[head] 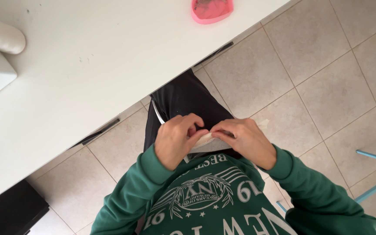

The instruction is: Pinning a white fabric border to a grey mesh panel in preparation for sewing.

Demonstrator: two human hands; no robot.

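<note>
In the lower middle of the frame, the left hand (176,140) and the right hand (245,140) meet just in front of the green sweatshirt (205,200), and together they hold a small pale piece of cloth or paper (205,138). The grip of the left hand is narrow, with the fingers curled and the tips pinching one end of the piece; the grip of the right hand is also closed on it, the thumb and first fingers pressing the other end. I judge that the step in hand is a fine handling of this piece, perhaps pulling or folding it; the next move seems to call for a firm pinch on both sides and a small, steady motion. The piece looks thin, soft and cream-white, a little wrinkled, and most of it is hidden by the fingers, so I cannot tell its full shape. It is held above the dark trousers (179,98) and the tiled floor (327,78), below the edge of the white worktop (109,65).
</note>
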